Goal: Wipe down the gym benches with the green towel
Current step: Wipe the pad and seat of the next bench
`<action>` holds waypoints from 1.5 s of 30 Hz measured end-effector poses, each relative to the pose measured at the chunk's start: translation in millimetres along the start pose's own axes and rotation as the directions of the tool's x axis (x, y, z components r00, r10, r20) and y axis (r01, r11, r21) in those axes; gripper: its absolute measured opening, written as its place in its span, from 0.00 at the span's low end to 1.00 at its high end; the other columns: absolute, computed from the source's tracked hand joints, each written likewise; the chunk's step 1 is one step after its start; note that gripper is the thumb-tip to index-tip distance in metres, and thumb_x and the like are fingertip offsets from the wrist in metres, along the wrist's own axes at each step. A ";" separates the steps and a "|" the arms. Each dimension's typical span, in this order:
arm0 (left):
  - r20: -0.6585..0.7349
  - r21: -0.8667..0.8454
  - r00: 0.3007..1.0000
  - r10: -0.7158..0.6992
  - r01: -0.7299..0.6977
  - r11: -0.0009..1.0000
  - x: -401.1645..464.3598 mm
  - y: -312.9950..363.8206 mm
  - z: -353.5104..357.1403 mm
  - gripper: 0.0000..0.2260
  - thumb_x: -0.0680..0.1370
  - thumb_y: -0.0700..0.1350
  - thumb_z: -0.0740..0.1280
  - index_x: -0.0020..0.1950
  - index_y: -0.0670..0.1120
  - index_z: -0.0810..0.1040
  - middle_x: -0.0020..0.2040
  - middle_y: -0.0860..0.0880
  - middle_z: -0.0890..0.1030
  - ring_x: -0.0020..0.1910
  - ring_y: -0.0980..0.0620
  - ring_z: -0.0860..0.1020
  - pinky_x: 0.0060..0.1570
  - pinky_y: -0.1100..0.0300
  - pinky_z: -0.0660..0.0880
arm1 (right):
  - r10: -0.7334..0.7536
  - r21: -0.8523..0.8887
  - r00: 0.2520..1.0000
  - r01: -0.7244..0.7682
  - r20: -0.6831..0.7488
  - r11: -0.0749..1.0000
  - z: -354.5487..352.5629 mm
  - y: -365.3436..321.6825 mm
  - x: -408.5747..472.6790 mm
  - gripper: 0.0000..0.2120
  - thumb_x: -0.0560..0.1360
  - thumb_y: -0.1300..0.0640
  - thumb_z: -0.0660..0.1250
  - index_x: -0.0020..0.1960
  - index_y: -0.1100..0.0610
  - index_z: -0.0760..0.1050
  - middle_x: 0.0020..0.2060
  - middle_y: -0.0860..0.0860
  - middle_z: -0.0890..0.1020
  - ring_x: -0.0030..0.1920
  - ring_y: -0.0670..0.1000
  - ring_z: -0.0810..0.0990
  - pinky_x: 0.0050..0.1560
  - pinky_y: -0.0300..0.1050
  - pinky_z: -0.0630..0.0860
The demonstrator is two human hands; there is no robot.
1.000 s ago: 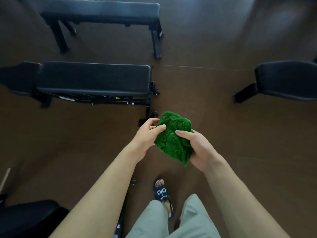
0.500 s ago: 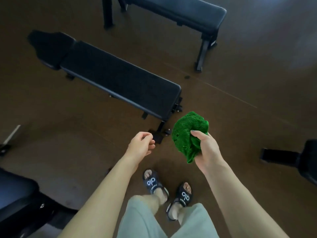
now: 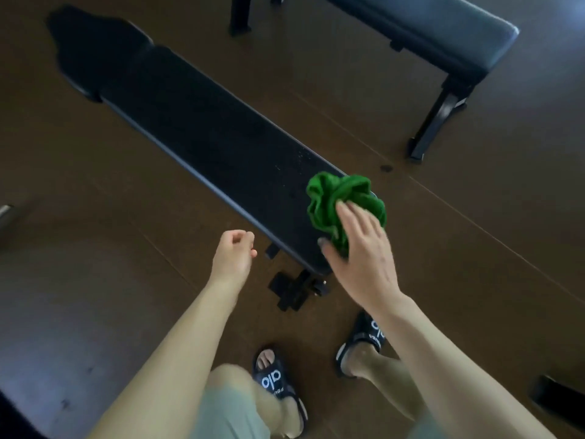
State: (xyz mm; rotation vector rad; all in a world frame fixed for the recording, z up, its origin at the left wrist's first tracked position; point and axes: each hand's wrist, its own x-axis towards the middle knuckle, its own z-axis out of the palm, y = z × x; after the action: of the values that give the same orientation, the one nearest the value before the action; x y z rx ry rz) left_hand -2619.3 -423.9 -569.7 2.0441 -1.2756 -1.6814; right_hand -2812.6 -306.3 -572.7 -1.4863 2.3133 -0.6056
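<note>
While right hand [image 3: 361, 248] covers towel [image 3: 335, 201], fingertips hidden

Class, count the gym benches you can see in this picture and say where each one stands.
2 clearly: the near bench running diagonally across the middle, with the green towel on its near end, and the far bench at the top right. Dark shapes at the frame's edges may be others.

We see the bench [image 3: 202, 131] top bare ahead of the towel [image 3: 335, 198]; open floor [image 3: 316, 90] separates a second bench [image 3: 443, 30].
</note>
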 end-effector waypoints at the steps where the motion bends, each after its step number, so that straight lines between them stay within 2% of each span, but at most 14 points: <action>1: -0.027 -0.013 1.000 0.003 -0.003 1.000 19.4 -1.7 7.4 0.15 0.85 0.51 0.62 0.70 0.50 0.71 0.62 0.48 0.79 0.60 0.50 0.78 0.64 0.49 0.75 | -0.005 -0.090 0.991 0.017 0.131 0.996 21.5 13.7 6.4 0.27 0.81 0.40 0.65 0.74 0.55 0.74 0.71 0.53 0.78 0.75 0.57 0.71 0.78 0.54 0.64; 3: -0.065 -0.035 0.998 -0.002 -0.001 0.999 61.1 -7.5 23.4 0.23 0.84 0.55 0.62 0.78 0.50 0.64 0.70 0.47 0.74 0.65 0.47 0.75 0.60 0.52 0.71 | -0.014 -0.183 0.978 0.053 0.207 0.982 60.9 38.6 20.5 0.29 0.82 0.35 0.57 0.68 0.54 0.81 0.65 0.52 0.82 0.71 0.57 0.75 0.76 0.55 0.66; 5: -0.122 -0.071 0.992 -0.024 0.015 0.997 103.7 -11.3 37.3 0.30 0.83 0.59 0.62 0.82 0.51 0.56 0.79 0.46 0.65 0.73 0.42 0.70 0.62 0.48 0.68 | -0.072 -0.206 0.985 0.104 0.158 0.973 91.4 56.4 42.3 0.29 0.83 0.38 0.54 0.70 0.57 0.79 0.67 0.55 0.81 0.72 0.59 0.75 0.77 0.57 0.66; 7: -0.191 -0.138 0.980 -0.062 0.036 0.990 144.3 -14.6 49.3 0.36 0.83 0.63 0.60 0.84 0.52 0.48 0.84 0.45 0.55 0.79 0.39 0.63 0.70 0.43 0.65 | -0.124 -0.268 0.977 0.167 0.172 0.949 116.7 63.4 67.1 0.31 0.85 0.39 0.50 0.79 0.57 0.68 0.76 0.58 0.72 0.79 0.60 0.66 0.81 0.58 0.59; 9: -0.256 -0.249 0.965 -0.064 -0.002 0.969 179.8 -15.4 62.7 0.37 0.83 0.66 0.56 0.84 0.53 0.42 0.84 0.46 0.53 0.80 0.39 0.60 0.73 0.44 0.61 | -0.142 -0.357 0.962 0.221 0.234 0.908 142.6 63.7 82.5 0.35 0.85 0.36 0.44 0.85 0.57 0.53 0.83 0.60 0.56 0.83 0.61 0.53 0.83 0.59 0.50; 12: -0.441 -0.418 0.897 -0.023 -0.183 0.890 216.7 -21.1 84.7 0.30 0.86 0.61 0.53 0.84 0.53 0.48 0.81 0.48 0.62 0.77 0.44 0.66 0.63 0.56 0.62 | -0.189 -0.358 0.959 0.255 0.210 0.898 166.1 66.0 95.7 0.35 0.85 0.37 0.41 0.85 0.57 0.48 0.84 0.60 0.49 0.84 0.62 0.48 0.83 0.60 0.47; 15: -0.546 -0.506 0.837 -0.036 -0.294 0.811 235.7 -32.4 95.4 0.24 0.87 0.57 0.51 0.83 0.56 0.56 0.80 0.51 0.66 0.76 0.48 0.67 0.64 0.61 0.60 | -0.271 -0.332 0.947 0.315 0.175 0.889 175.3 62.3 127.7 0.32 0.86 0.41 0.40 0.85 0.56 0.49 0.84 0.59 0.51 0.84 0.59 0.50 0.84 0.57 0.46; 18: -0.528 -0.539 0.849 -0.004 -0.332 0.774 240.4 -37.4 96.7 0.23 0.87 0.58 0.51 0.82 0.58 0.57 0.76 0.51 0.70 0.70 0.47 0.72 0.69 0.54 0.67 | -0.315 -0.315 0.934 0.354 0.167 0.881 186.4 48.6 181.1 0.30 0.87 0.43 0.44 0.85 0.53 0.49 0.85 0.56 0.50 0.84 0.58 0.50 0.84 0.54 0.44; 20: -0.530 -0.526 0.848 0.006 -0.335 0.782 235.4 -35.6 95.0 0.23 0.86 0.58 0.51 0.82 0.57 0.57 0.73 0.50 0.72 0.67 0.46 0.74 0.66 0.50 0.71 | -0.323 -0.300 0.927 0.368 0.189 0.880 191.8 37.8 216.9 0.29 0.87 0.44 0.45 0.85 0.51 0.48 0.85 0.55 0.50 0.84 0.56 0.48 0.83 0.53 0.42; 25: -0.545 -0.522 0.839 0.010 -0.348 0.779 231.3 -33.9 94.7 0.23 0.87 0.57 0.52 0.81 0.54 0.58 0.69 0.49 0.75 0.60 0.49 0.76 0.54 0.59 0.68 | -0.327 -0.287 0.918 0.383 0.226 0.878 198.3 16.9 259.9 0.28 0.87 0.46 0.45 0.86 0.48 0.46 0.85 0.51 0.47 0.85 0.53 0.45 0.83 0.52 0.40; 31: -0.521 -0.512 0.853 0.041 -0.350 0.785 235.0 -38.3 94.7 0.24 0.87 0.56 0.51 0.82 0.53 0.56 0.75 0.47 0.71 0.66 0.48 0.73 0.58 0.58 0.65 | -0.375 -0.241 0.904 0.418 0.203 0.876 196.9 25.9 144.3 0.28 0.86 0.47 0.47 0.85 0.48 0.50 0.85 0.49 0.49 0.85 0.51 0.45 0.84 0.52 0.42; 36: -0.548 -0.538 0.836 0.021 -0.372 0.757 239.0 -39.5 96.2 0.22 0.87 0.55 0.53 0.80 0.53 0.60 0.64 0.54 0.72 0.60 0.51 0.75 0.53 0.61 0.69 | -0.346 -0.245 0.906 0.402 0.244 0.882 187.3 38.1 72.0 0.28 0.87 0.46 0.46 0.85 0.45 0.47 0.85 0.46 0.45 0.84 0.48 0.39 0.84 0.53 0.44; 41: -0.537 -0.552 0.843 0.031 -0.379 0.743 242.8 -40.3 95.2 0.22 0.86 0.55 0.54 0.80 0.53 0.61 0.66 0.52 0.73 0.61 0.49 0.75 0.58 0.57 0.70 | -0.367 -0.282 0.913 0.404 0.177 0.870 196.2 29.5 152.8 0.28 0.86 0.48 0.48 0.85 0.47 0.52 0.85 0.49 0.53 0.84 0.52 0.50 0.84 0.53 0.46; 45: -0.535 -0.509 0.844 0.051 -0.370 0.777 239.6 -41.6 92.9 0.23 0.86 0.57 0.52 0.80 0.54 0.58 0.68 0.48 0.74 0.62 0.46 0.76 0.62 0.50 0.72 | -0.261 -0.301 0.952 0.300 0.163 0.905 208.9 3.0 216.5 0.28 0.87 0.48 0.47 0.85 0.47 0.47 0.85 0.50 0.49 0.85 0.53 0.47 0.83 0.54 0.43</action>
State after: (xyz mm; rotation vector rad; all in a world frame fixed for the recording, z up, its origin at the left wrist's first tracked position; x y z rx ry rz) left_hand -2685.7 -537.0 -794.6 1.6832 -0.6535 -1.1296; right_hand -2801.3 -539.5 -762.5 -1.9709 2.1989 -0.1991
